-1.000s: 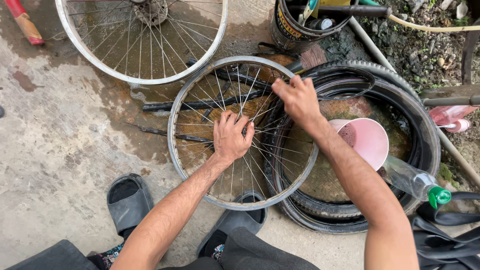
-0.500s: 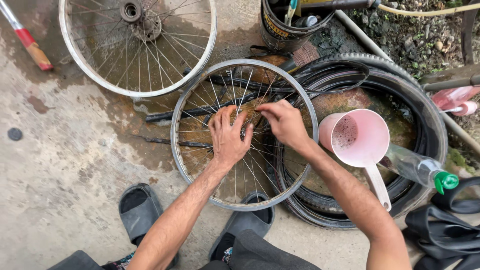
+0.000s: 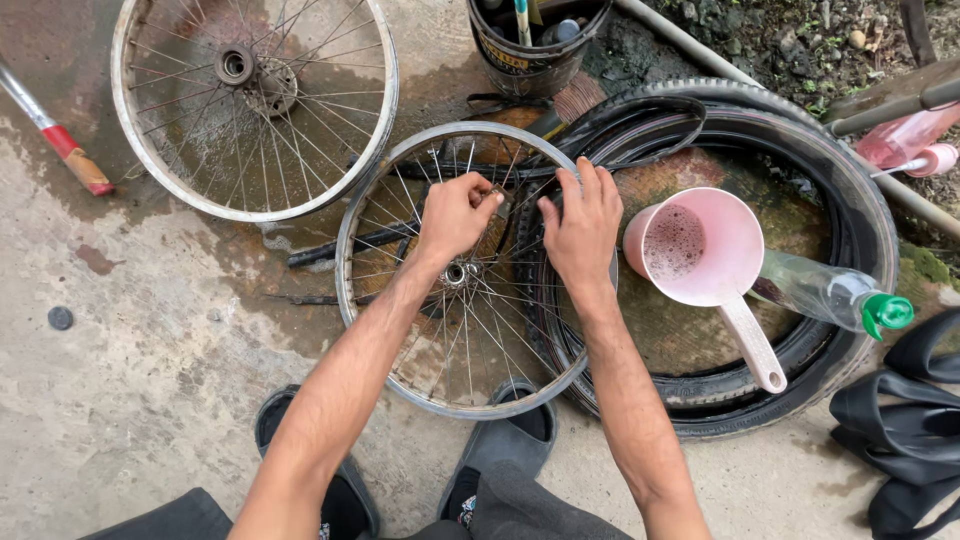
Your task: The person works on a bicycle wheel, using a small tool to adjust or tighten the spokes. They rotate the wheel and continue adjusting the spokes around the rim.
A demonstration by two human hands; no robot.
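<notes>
Wet concrete floor [image 3: 150, 330]; both hands have shifted onto the small spoked wheel [image 3: 470, 270]. Left hand [image 3: 455, 212] now fisted around spokes; right hand [image 3: 582, 225] flat, fingers spread, beside the tyre [image 3: 850, 200].

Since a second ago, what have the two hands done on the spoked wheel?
The right hand came off the far rim toward the hub, lying flat on the spokes. The left hand curled from flat into a pinch beside it. The wheel, pink scoop and bottle stayed put.
</notes>
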